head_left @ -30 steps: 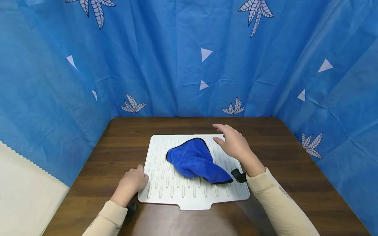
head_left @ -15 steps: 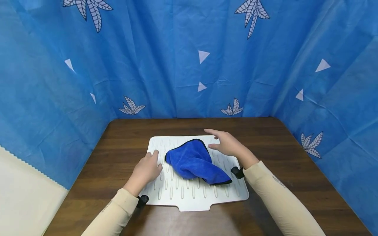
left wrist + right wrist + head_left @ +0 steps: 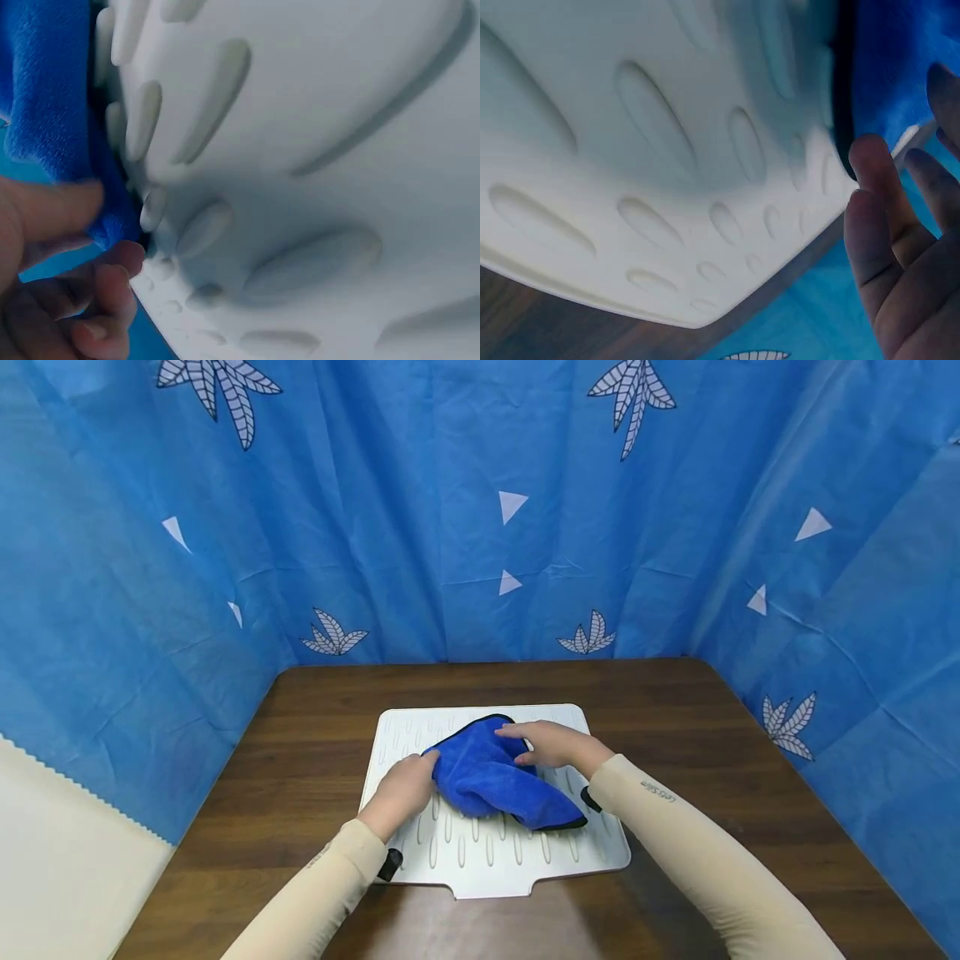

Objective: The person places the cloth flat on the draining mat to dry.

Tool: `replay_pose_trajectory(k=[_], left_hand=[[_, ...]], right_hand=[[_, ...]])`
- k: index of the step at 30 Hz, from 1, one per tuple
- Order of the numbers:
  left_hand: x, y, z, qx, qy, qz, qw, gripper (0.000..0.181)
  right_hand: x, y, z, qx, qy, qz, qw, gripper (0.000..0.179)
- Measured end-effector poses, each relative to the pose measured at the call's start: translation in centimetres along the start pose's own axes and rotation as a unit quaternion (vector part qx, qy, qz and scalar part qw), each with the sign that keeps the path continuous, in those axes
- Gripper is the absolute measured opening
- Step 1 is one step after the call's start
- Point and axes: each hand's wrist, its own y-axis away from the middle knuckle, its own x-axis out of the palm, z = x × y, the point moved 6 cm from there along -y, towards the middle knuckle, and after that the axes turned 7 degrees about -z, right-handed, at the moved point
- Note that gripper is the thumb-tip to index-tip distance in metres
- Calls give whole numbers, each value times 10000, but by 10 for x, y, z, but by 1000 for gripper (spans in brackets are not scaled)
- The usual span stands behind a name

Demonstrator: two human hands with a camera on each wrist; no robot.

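Note:
A crumpled blue microfibre cloth point(image 3: 483, 777) with black edging lies on a white ridged drying mat point(image 3: 487, 877). My left hand point(image 3: 405, 789) is at the cloth's left corner. In the left wrist view its thumb is over the cloth edge point(image 3: 60, 97) and its curled fingers are at the lower end, taking the corner between them. My right hand point(image 3: 555, 745) reaches over the upper right edge of the cloth, fingers spread. Seen from the right wrist, those fingertips lie by the black-edged cloth point(image 3: 892, 67), with no grip on it.
The mat sits on a brown wooden table point(image 3: 300, 752), its narrow tab pointing toward me. Blue curtains point(image 3: 465, 510) with white leaf prints surround the table at the back and sides. A pale surface point(image 3: 60, 860) shows at the lower left.
My left hand has moved right and up from the mat's left edge to the cloth's left corner. My right hand has moved left and down onto the cloth's upper right edge.

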Motion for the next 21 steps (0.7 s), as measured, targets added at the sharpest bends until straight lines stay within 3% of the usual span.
replay_pose_trajectory(k=[7,16,21], left_hand=[[6,-9,-6,133,152,-174,9996,28],[11,-20,-17,222,-148,-406,9988,13],[15,-25,-22,123,-87,-246,9996,13]], right_hand=[[11,-5,9,-97,185,108,9997,53],[19,-11,5,124,-9,288,9995,54],[19,-12,2,196,-24,321,9993,55]])
